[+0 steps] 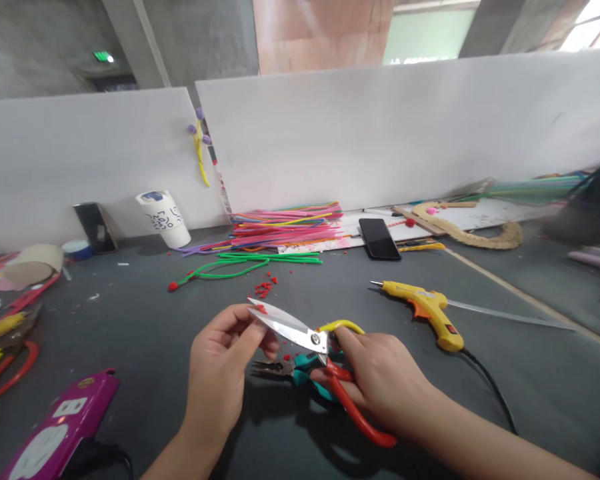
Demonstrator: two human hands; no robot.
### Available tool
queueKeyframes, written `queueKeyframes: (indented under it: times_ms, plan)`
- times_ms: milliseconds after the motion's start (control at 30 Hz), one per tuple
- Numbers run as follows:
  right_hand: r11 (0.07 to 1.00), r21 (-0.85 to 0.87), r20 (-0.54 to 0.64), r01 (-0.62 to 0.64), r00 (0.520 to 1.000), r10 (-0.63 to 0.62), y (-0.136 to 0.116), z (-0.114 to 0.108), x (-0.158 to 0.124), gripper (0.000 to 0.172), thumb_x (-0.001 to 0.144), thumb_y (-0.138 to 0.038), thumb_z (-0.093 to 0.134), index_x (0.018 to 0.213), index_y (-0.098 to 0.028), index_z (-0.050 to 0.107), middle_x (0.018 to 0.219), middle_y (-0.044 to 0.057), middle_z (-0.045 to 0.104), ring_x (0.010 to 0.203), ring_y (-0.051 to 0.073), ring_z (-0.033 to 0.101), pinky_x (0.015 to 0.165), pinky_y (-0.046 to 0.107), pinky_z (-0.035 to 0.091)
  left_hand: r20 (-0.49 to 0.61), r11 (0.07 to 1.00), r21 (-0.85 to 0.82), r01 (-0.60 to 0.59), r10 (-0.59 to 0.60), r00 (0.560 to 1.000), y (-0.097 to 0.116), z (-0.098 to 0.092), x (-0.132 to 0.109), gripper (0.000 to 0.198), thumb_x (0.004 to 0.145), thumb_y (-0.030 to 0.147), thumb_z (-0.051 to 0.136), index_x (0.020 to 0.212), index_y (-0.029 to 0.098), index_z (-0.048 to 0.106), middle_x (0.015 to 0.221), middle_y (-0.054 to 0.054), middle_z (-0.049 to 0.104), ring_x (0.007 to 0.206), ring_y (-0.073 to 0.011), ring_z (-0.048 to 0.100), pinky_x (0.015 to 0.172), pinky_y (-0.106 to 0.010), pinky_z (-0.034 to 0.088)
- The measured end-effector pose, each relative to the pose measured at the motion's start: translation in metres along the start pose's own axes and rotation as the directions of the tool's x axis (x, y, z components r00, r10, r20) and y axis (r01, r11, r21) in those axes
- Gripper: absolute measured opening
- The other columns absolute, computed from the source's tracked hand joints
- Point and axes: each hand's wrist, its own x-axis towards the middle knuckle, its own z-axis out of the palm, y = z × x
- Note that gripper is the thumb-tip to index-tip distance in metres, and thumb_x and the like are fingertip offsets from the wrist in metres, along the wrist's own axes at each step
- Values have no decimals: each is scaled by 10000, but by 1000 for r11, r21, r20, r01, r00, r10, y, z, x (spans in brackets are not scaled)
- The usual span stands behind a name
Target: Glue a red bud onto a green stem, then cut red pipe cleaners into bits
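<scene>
My right hand (380, 373) is closed around the handles of a pair of scissors (293, 328), one handle red and the other yellow. The scissor blades are a little apart and point left, at the fingertips of my left hand (225, 363). Thumb and finger of that hand pinch a small red fuzzy piece (261, 309), which shows between the blades; most of it is hidden. Just beyond lie several red fuzzy scraps (263, 289) on the dark table. Below the scissors rest needle-nose pliers (275, 368) with teal handles, partly covered by my right hand.
A yellow glue gun (423, 310) with its cord lies to the right. Green pipe cleaners (240, 267), a coloured pipe cleaner bundle (285, 227), a phone (380, 239) and a white cup (165, 219) are at the back. A purple device (63, 427) and orange-handled tools (10, 367) lie left.
</scene>
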Motion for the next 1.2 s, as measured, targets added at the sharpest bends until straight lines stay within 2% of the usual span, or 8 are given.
queueKeyframes:
  times_ms: [633, 767, 833, 867, 967, 1067, 1133, 1200]
  plan:
    - [1000, -24, -11, -11, 1000, 11, 6, 0, 0, 410, 805, -554, 391, 696, -174, 500, 525, 19, 576, 450, 162, 525, 442, 262, 177, -7, 997, 71, -17, 17, 1000, 2, -5, 4, 64, 710, 188, 622, 767, 184, 652, 610, 33, 623, 518, -85, 549, 483, -177, 453]
    - [988, 120, 24, -99, 995, 97, 4, -3, 1, 328, 780, -484, 465, 643, -186, 472, 495, -5, 517, 425, 134, 451, 432, 243, 190, 38, 997, 78, 20, -23, 999, 4, -3, 4, 26, 718, 186, 610, 734, 178, 629, 626, 29, 626, 522, -81, 546, 496, -180, 448]
    - [923, 335, 48, -190, 982, 185, 1, -7, 4, 301, 770, -433, 487, 597, -193, 431, 479, -31, 458, 429, 109, 403, 423, 223, 219, 88, 992, 105, 71, -80, 993, 6, 1, 3, 30, 712, 193, 613, 696, 168, 609, 609, 22, 626, 505, -82, 542, 484, -183, 443]
    - [855, 465, 71, -228, 973, 221, -1, -10, 6, 285, 768, -396, 491, 583, -194, 414, 484, -42, 433, 437, 98, 389, 422, 210, 240, 112, 987, 125, 102, -116, 987, 6, 3, 2, 50, 706, 198, 615, 675, 162, 599, 596, 16, 625, 495, -84, 540, 473, -184, 439]
    - [537, 776, 219, -332, 939, 265, -6, -18, 12, 193, 756, -309, 483, 615, -193, 419, 494, -65, 386, 417, 75, 387, 395, 177, 289, 166, 969, 180, 171, -201, 965, 7, 11, -2, 88, 686, 216, 617, 643, 149, 578, 566, 4, 612, 470, -89, 530, 444, -187, 424]
    - [267, 866, 370, -424, 901, 228, -11, -25, 19, 126, 730, -304, 509, 696, -195, 453, 455, -88, 385, 341, 67, 380, 326, 164, 286, 206, 954, 232, 189, -238, 949, 5, 17, -5, 106, 667, 227, 616, 625, 150, 558, 529, 12, 582, 452, -89, 513, 436, -189, 408]
    - [213, 874, 396, -437, 894, 212, -15, -27, 22, 112, 704, -274, 533, 686, -192, 459, 443, -92, 396, 323, 58, 372, 308, 155, 270, 249, 941, 288, 179, -254, 934, 2, 17, -5, 100, 665, 223, 607, 619, 151, 553, 516, 17, 565, 447, -91, 503, 441, -197, 402]
    - [232, 873, 383, -429, 898, 217, -18, -27, 24, 82, 674, -197, 532, 641, -180, 460, 449, -90, 399, 328, 41, 362, 315, 142, 260, 305, 921, 363, 144, -263, 915, -1, 15, -5, 72, 678, 201, 581, 630, 151, 565, 508, 18, 552, 454, -97, 496, 452, -206, 394]
